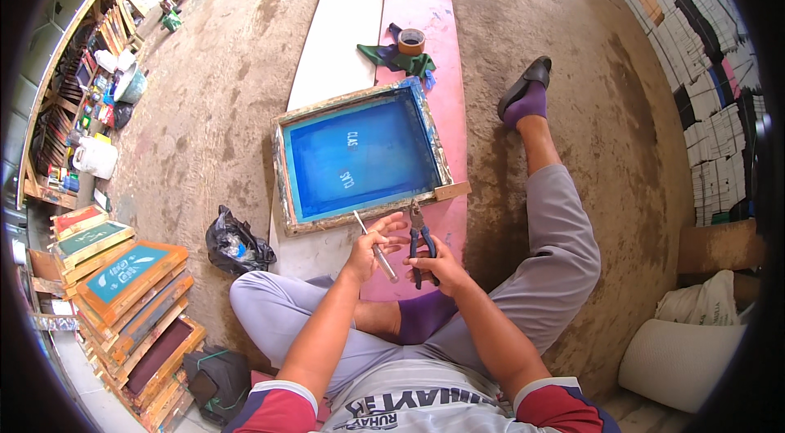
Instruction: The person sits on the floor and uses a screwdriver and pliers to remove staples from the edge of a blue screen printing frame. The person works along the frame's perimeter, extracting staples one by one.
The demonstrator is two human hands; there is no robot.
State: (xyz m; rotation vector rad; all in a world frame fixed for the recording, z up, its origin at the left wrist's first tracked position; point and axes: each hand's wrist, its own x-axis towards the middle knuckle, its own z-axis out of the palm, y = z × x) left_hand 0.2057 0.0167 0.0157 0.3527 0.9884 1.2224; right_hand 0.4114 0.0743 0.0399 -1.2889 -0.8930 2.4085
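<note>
A framed screen blocks the centre. Right of it, the right hand could pass between pink board and leg.

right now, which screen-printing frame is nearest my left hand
The blue-meshed frame across the white board and pink board, just beyond your left hand; other frames are stacked farther left.

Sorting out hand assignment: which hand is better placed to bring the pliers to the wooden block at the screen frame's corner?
Right, probably: the right hand holds the pliers and is nearer the wooden block; the left hand holds a slim rod-like tool.
</note>
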